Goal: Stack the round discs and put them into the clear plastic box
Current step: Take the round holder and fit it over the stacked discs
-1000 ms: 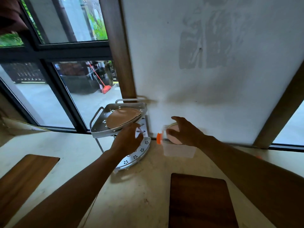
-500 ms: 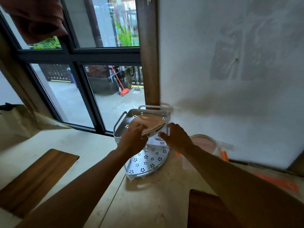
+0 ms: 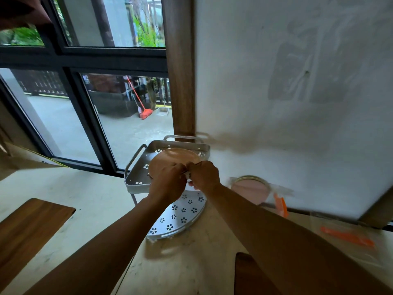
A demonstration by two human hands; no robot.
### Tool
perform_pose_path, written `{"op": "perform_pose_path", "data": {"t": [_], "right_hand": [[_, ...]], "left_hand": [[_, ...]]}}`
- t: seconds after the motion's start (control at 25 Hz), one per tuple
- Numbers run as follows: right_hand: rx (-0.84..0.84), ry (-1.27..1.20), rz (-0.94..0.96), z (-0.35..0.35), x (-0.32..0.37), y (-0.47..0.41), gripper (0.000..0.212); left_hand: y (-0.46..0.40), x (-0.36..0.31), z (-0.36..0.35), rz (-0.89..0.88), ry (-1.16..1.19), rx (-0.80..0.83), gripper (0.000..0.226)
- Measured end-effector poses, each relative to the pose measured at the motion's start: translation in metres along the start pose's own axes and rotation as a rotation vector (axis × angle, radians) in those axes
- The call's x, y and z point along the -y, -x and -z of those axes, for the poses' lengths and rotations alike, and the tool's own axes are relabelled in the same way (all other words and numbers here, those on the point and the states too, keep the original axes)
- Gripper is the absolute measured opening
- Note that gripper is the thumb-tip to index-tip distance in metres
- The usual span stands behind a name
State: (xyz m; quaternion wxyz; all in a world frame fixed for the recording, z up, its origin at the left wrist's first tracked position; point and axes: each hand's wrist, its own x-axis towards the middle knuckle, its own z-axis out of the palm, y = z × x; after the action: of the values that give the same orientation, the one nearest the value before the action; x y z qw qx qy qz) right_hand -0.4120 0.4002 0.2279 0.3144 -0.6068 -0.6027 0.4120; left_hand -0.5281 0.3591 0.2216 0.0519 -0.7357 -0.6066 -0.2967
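A: What is the biggest thing on the bench (image 3: 89, 201)?

B: The white two-tier corner rack (image 3: 138, 177), metal with flower-shaped holes, standing in the corner against the wall. Its lower shelf (image 3: 180, 211) shows bare beneath the wrists.

A: And the discs?

B: One brown round disc (image 3: 168, 159) sits in the upper tray, tilted with its far edge higher. It looks flat and matte, with faint ring marks. Whether it is one disc or several stacked, I cannot tell; the near edge is hidden behind the hands.

A: The box?

B: The clear plastic box (image 3: 259, 192) stands on the bench to the right of the rack, near the wall, apart from both hands. A pale pink disc (image 3: 251, 190) with a light rim shows through it. The box's walls are blurred and hard to trace; an orange clip (image 3: 280, 204) marks its right side.

A: How do the hands stand?

B: The left hand (image 3: 168, 184) is curled over the brown disc's near edge, fingers closed on it as far as I can see. The right hand (image 3: 204, 175) meets it from the right, fingers bunched at the same edge, with something small and white pinched there that I cannot make out. Whether the right hand truly grips the disc is unclear.

A: Anything else?

B: A blurred orange strip (image 3: 348, 237) lies on the bench at far right.
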Motion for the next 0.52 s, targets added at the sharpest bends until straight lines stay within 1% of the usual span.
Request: {"op": "perform_pose_path", "data": {"t": [0.08,0.24,0.32,0.44,0.52], "right_hand": [[-0.025,-0.076,-0.073,-0.001,-0.001,-0.001,0.024],[-0.022,-0.19,-0.129,-0.002,-0.001,0.001,0.016],[-0.025,-0.21,-0.156,-0.002,0.005,0.002,0.017],[-0.06,-0.123,-0.089,0.0,0.019,0.003,0.029],[-0.08,-0.112,-0.018,0.002,0.031,0.008,0.028]], "left_hand": [[-0.002,0.003,-0.005,-0.01,0.019,-0.035,0.018],[-0.005,0.004,-0.003,-0.083,0.059,-0.079,0.02],[-0.006,0.002,0.004,-0.102,0.082,-0.1,0.02],[-0.004,-0.004,0.016,-0.098,0.076,-0.146,0.019],[-0.002,-0.008,0.026,-0.033,0.044,-0.174,0.018]]}}
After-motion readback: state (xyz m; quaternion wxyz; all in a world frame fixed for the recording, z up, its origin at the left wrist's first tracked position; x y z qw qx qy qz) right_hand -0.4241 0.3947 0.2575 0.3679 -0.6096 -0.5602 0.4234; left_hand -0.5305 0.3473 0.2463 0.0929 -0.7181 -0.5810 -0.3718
